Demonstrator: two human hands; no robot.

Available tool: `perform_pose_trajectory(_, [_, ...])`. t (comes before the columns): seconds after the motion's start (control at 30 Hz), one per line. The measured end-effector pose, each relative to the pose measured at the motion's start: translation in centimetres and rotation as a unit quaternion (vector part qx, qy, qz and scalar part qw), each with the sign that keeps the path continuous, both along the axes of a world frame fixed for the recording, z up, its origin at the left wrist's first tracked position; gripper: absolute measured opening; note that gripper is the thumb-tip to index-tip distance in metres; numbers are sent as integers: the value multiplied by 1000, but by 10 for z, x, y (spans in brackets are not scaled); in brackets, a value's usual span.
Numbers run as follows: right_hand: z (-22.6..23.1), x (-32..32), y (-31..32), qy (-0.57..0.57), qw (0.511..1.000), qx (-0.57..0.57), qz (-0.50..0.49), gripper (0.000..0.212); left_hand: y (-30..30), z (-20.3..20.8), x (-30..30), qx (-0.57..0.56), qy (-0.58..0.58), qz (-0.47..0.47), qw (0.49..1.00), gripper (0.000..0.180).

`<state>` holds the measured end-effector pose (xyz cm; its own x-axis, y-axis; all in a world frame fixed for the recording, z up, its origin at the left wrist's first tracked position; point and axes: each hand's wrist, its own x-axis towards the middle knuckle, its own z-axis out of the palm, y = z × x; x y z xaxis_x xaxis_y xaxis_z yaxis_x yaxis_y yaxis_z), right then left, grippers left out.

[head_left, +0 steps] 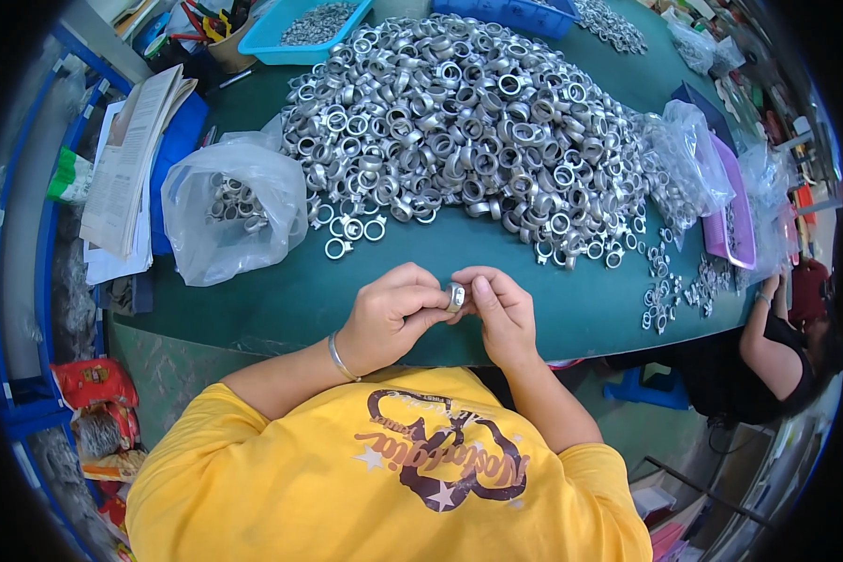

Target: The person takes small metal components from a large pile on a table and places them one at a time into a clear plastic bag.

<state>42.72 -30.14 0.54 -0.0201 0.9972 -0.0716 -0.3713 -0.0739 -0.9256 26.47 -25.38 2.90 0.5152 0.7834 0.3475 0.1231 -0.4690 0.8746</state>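
Between my two hands, just past the near edge of the table, is a silver metal ring (455,298). My left hand (389,314) pinches it between thumb and fingers. From the other side my right hand (502,314) grips it too, its fingers curled and its thumb close to the ring; what its fingertips touch is partly hidden. Beyond my hands rises a large pile of similar metal rings (468,131). A few loose rings (351,228) lie at its near left edge. To the left a clear plastic bag (234,211) stands open with several rings inside.
A turquoise tray (295,54) of small parts and a blue tray (520,17) stand at the back. Papers (126,178) lean at left. On the right are a plastic bag (688,155), a pink tray (729,206) and smaller rings (663,295). Another person (768,361) sits at far right.
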Motion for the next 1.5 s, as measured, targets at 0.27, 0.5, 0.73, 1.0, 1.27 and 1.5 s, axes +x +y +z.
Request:
perform_pose_trajectory(0.27, [4,1,1,-9,1000,-3,-4,27,-1,-1,0,7,10,-6,1000,13])
perform_pose_trajectory(0.5, [3,-7,1,-115,988,83,-65,18,-5,-13,0,-158,-48,0,986,14])
perform_pose_trajectory(0.73, [25,5,22,-431,819,376,-34,16,21,-23,6,-720,-229,-129,643,27])
perform_pose_trajectory(1.0, [21,60,86,-665,666,183,-283,19,32,-34,25,-626,-150,-119,756,15])
perform_pose_trajectory(1.27, [15,51,61,-594,702,263,-292,11,35,-36,14,-576,-210,-122,780,13])
perform_pose_trajectory(1.5, [34,35,31,-142,978,-61,-142,14,30,-34,18,-539,-236,-163,792,16])
